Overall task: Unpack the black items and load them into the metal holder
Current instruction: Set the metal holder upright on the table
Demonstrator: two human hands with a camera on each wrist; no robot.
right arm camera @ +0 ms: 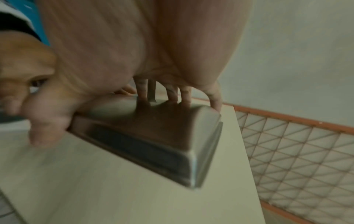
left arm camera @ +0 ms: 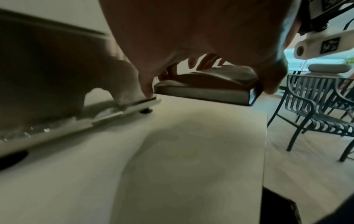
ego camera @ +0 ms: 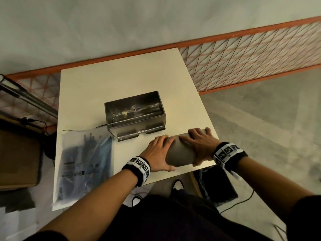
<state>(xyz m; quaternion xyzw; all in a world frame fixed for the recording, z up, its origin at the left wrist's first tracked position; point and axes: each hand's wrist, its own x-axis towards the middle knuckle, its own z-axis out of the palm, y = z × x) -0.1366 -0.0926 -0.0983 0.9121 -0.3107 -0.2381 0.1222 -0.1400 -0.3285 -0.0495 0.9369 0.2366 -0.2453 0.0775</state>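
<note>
Head view: a pale table (ego camera: pixel 97 87) carries a metal holder (ego camera: pixel 134 113), an open-topped steel box near the middle; inside it only a shiny floor with small fittings shows, no black items. Left of the holder, its top edge just beside the holder's foot, lies a clear plastic bag (ego camera: pixel 86 160) with the black items (ego camera: pixel 90 146) sealed inside, flat, untouched. At the near right corner of the table both hands grip a curved metal lid (ego camera: pixel 180 153): the left hand (ego camera: pixel 159 153) wraps its left end with the thumb under the near edge, and the right hand (ego camera: pixel 198 146) clasps the right end, fingers curled over the far edge. Risk, as a judgement: the lid sits close to the table's corner and could slide off if set down carelessly. Left wrist view: the lid (left arm camera: pixel 203 91) is tilted and clear of the table (left arm camera: pixel 172 151), and the thumb of the left hand (left arm camera: pixel 191 37) pinches its near rim; the holder's foot (left arm camera: pixel 107 112) rests just beside it on a small black pad. Risk: a swing of the lid could knock the holder. Right wrist view, blurred: the fingers (right arm camera: pixel 172 94) of the right hand (right arm camera: pixel 134 45) press on the lid's crown (right arm camera: pixel 153 133) while the thumb hooks the near edge; the lid's corner lies at the edge of the table (right arm camera: pixel 114 189). Risk: smooth steel may slip from this grip.
</note>
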